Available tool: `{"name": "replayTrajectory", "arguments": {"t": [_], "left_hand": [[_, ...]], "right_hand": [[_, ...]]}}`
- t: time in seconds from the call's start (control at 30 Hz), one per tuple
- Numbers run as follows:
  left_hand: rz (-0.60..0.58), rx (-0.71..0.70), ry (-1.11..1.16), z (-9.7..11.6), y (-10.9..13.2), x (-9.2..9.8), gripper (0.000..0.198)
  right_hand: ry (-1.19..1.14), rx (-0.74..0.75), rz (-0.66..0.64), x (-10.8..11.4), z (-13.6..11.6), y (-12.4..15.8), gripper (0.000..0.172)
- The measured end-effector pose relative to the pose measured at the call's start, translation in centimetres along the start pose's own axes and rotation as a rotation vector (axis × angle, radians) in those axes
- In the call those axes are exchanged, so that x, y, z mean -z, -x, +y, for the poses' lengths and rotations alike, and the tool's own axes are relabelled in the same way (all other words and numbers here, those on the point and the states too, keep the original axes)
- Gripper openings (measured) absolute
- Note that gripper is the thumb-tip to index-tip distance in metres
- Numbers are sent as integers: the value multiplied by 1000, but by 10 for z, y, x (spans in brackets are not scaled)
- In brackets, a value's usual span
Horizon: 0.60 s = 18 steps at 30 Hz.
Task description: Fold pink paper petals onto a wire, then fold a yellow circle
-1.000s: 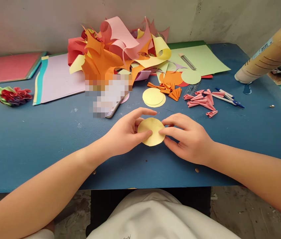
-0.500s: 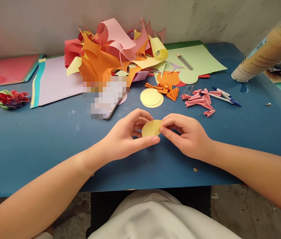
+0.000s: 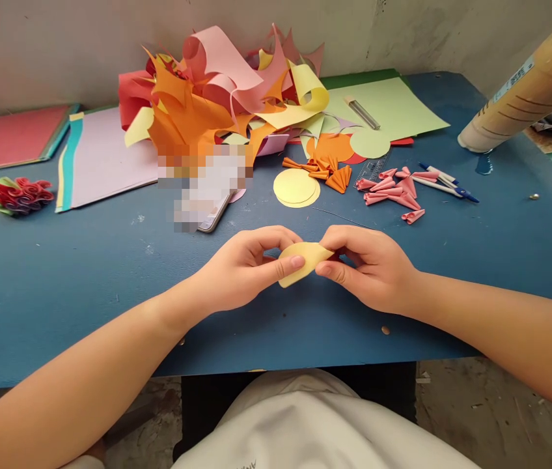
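Between my hands, above the blue table, is a yellow paper circle (image 3: 309, 255), curled toward a point on its right side. My left hand (image 3: 251, 267) pinches its left part, thumb in front and fingers behind. My right hand (image 3: 366, 267) has thumb and index finger at the pointed right end, closed on the paper's tip; its other fingers are curled in. Just beyond my hands lie flat yellow paper circles (image 3: 297, 189), overlapping. Several rolled orange paper cones (image 3: 337, 179) and rolled pink paper cones (image 3: 393, 189) lie behind and to the right.
A heap of cut paper scraps (image 3: 193, 104) stands against the wall. Left are a phone (image 3: 215, 195), a lilac paper stack (image 3: 110, 153) and a curled paper flower piece (image 3: 17, 195). Right are pens (image 3: 444, 182) and a tall drink bottle (image 3: 515, 91). Green sheets (image 3: 403, 107) lie behind.
The yellow circle has gone from nearly flat to curled, with a pointed right end. My left thumb has moved onto its face. The view has shifted slightly.
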<state>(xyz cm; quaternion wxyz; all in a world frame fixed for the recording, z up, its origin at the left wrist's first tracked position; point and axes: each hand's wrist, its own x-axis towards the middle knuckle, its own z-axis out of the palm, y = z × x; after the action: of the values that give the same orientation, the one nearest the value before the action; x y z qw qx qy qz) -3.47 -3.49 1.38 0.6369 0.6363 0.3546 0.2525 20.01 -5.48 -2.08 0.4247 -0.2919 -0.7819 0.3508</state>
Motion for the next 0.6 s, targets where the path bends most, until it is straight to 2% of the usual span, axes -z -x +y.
{"name": "replayTrajectory", "arguments": {"t": [0.13, 0.27, 0.37, 0.47, 0.6], "left_hand": [[-58, 30, 27, -1, 1, -2, 26], [-67, 81, 102, -2, 3, -7, 19], [-23, 107, 162, -3, 4, -11, 23], [60, 106, 107, -5, 3, -11, 28], [138, 9, 4, -7, 2, -11, 24]], "right_hand": [[-130, -66, 50, -4, 2, 5, 23], [-227, -119, 94, -5, -1, 6, 29], [-270, -153, 108, -6, -2, 4, 29], [-298, -204, 125, -7, -3, 1, 32], [-318, -308, 154, -8, -3, -1, 46]]}}
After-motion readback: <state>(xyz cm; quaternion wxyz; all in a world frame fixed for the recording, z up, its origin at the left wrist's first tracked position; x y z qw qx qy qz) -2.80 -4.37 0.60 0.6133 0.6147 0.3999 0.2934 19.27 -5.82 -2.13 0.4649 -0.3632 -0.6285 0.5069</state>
